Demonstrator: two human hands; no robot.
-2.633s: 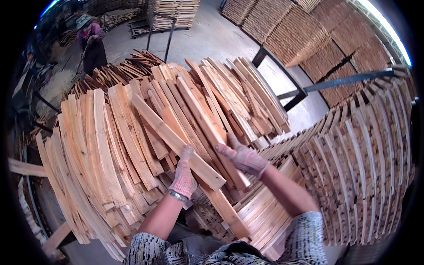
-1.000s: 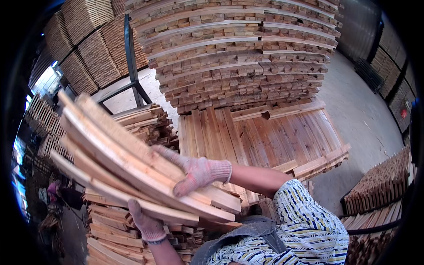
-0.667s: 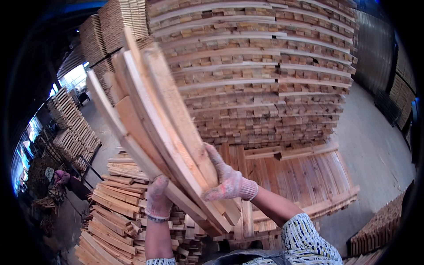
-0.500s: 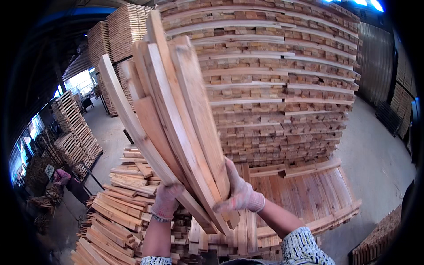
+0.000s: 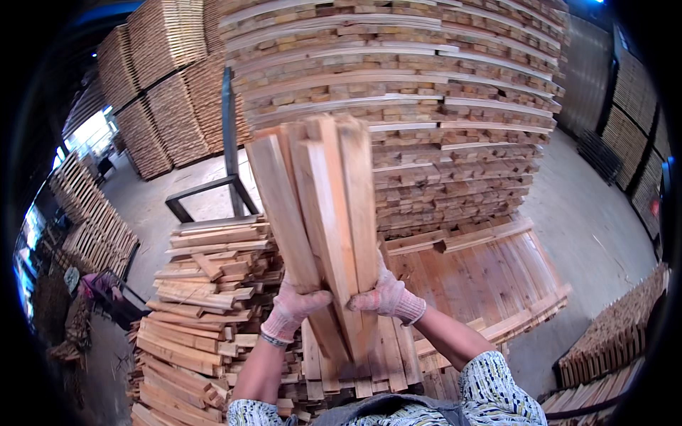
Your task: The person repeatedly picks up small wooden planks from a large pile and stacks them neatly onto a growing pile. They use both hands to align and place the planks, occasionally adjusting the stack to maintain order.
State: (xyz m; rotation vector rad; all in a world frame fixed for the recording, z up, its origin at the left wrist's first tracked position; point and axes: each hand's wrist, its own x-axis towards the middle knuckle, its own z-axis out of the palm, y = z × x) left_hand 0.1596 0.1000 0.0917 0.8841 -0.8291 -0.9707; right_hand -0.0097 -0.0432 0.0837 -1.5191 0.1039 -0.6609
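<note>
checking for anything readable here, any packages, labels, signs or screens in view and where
None that can be made out: no package, label, sign or screen shows.
Only bare wood is in view: the bundle of planks gripped by the gloved left hand and right hand, pale and unmarked.
The tall plank stack behind it, brown and layered, shows no tag or marking.

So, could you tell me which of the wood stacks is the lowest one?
The flat layer of planks at right, below the tall stack; the loose pile at left stands higher.
</note>
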